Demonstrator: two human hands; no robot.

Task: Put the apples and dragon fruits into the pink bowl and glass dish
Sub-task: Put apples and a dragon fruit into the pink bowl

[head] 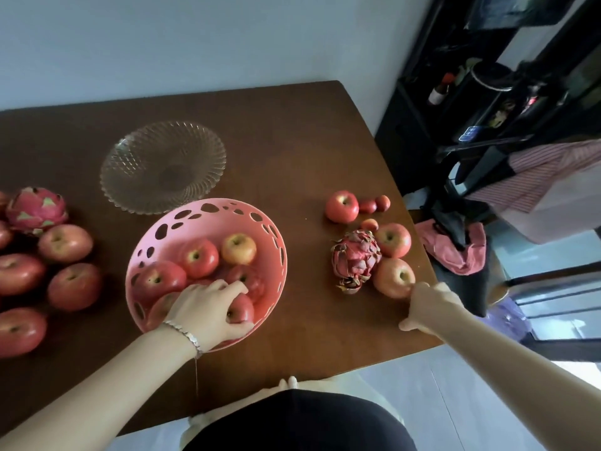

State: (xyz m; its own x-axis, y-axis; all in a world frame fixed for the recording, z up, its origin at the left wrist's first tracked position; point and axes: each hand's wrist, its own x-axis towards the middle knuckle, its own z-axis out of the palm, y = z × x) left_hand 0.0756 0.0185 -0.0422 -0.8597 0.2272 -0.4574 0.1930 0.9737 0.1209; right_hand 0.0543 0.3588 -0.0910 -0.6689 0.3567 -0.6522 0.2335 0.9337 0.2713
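Observation:
The pink bowl (208,216) with cut-out holes stands mid-table and holds several red apples. My left hand (208,307) is inside it, fingers wrapped over an apple (240,310) at the bowl's near side. Behind the bowl sits the glass dish (162,167), with nothing in it. On the right lie a dark dragon fruit (354,258) and apples; my right hand (429,304) touches the nearest apple (392,276) with its fingertips, not closed around it. On the left are a pink dragon fruit (35,208) and several apples (65,242).
Small red fruits (374,205) lie beside an apple (341,206) at the far right of the brown table (292,131). The table's right edge is close to the right-hand fruit. A black rack (487,92) and clothes stand beyond it. A wall is behind.

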